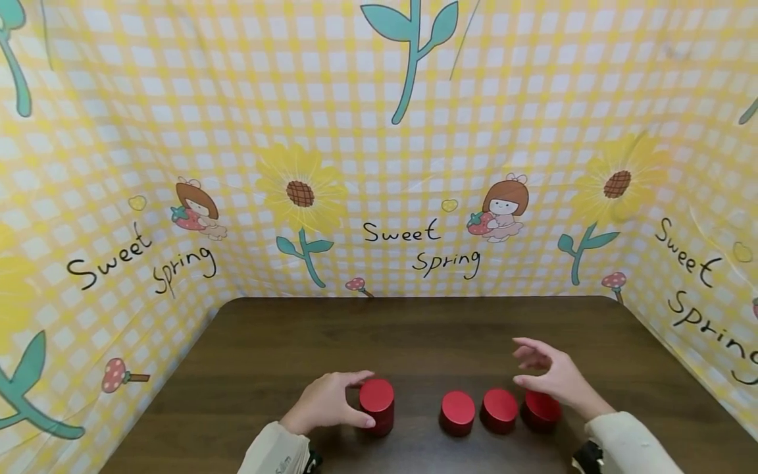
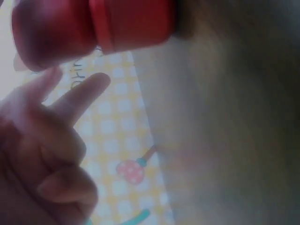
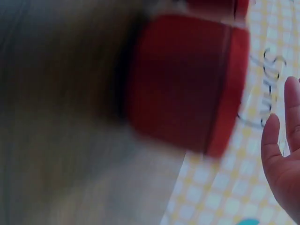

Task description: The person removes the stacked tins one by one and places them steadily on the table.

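Observation:
Two round red tins stand one on top of the other in front of my left hand (image 1: 331,400). Its thumb and a finger hold the upper tin (image 1: 376,395) from near and far sides. The left wrist view shows this upper tin (image 2: 54,35) on the lower tin (image 2: 138,23), with other fingers curled below. To the right, a row of three more red tins (image 1: 457,413) (image 1: 499,409) (image 1: 543,416) stands on the table. My right hand (image 1: 553,375) hovers over the rightmost one, fingers loosely bent and holding nothing; the right wrist view shows a tin (image 3: 183,82) apart from the fingers.
The dark wooden table (image 1: 414,329) has rounded far corners. A yellow checked cloth (image 1: 379,158) printed with flowers and lettering surrounds its back and sides. Long pale sleeves (image 1: 630,444) cover both forearms.

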A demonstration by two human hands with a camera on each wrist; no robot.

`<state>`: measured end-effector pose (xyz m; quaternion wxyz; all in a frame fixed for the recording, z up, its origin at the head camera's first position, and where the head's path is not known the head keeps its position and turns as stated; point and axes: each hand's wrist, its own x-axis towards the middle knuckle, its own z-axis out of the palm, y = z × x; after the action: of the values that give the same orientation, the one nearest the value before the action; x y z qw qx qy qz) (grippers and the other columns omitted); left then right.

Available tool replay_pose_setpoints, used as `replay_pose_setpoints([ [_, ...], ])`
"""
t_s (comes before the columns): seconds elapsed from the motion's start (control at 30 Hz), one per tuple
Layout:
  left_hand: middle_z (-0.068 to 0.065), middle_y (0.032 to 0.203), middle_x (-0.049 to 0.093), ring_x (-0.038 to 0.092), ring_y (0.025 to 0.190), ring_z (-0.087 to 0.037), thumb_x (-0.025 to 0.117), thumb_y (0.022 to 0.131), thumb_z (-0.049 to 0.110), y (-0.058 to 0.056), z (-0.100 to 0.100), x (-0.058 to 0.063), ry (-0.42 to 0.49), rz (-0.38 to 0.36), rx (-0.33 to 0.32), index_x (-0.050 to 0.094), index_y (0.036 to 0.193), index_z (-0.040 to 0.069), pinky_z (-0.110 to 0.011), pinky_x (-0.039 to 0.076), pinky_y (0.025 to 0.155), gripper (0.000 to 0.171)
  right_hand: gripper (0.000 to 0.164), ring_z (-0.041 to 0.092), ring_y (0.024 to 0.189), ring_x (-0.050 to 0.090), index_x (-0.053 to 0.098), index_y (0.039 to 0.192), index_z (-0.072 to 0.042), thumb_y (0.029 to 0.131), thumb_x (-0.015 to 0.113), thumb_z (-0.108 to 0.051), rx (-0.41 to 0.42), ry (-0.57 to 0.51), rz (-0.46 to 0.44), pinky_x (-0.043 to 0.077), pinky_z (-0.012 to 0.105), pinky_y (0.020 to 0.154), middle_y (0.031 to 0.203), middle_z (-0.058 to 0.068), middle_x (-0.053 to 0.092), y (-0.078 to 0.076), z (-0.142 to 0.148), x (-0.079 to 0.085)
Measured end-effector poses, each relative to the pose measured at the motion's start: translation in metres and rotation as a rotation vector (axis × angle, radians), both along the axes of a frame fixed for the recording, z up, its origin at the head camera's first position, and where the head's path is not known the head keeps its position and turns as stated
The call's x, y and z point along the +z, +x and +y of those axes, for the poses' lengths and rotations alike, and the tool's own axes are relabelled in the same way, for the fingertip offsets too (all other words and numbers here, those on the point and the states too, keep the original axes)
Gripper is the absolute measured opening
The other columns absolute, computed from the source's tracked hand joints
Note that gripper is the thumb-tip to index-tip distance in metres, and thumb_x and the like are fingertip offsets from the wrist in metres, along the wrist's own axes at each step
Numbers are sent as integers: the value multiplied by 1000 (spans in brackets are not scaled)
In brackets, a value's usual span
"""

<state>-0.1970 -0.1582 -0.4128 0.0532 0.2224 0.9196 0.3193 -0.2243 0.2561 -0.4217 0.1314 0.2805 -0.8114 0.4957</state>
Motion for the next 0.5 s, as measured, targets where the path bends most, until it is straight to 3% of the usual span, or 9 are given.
replay_pose_setpoints([
  [0.1,-2,111,68,62,104,-25,83,68,45,0,-3,-4,-31,-11,13,62,128,9,-44,49,78,73,54,16,81,64,60,123,-12,74,76,3,61,-33,-68,52,29,65,100,-10,64,-1,-19,-5],
  [0.23,-4,110,69,62,103,-27,84,67,42,0,-5,-5,-31,-30,24,63,126,7,-45,49,76,71,54,20,83,64,53,126,8,78,74,-2,116,-29,-194,53,30,67,106,18,62,-2,-41,-3],
  [0.33,-5,107,69,62,100,-27,84,67,40,0,-4,-5,-26,-47,34,64,124,6,-44,49,72,70,56,17,81,64,50,129,10,80,74,-5,155,-16,-246,52,29,70,110,31,58,-4,-59,2],
  [0.5,-7,106,70,64,97,-26,85,67,38,-2,0,-8,-29,-62,38,64,122,1,-42,50,70,70,59,13,71,62,52,131,5,80,76,-11,231,57,-295,51,30,68,112,28,58,-7,-91,6],
])
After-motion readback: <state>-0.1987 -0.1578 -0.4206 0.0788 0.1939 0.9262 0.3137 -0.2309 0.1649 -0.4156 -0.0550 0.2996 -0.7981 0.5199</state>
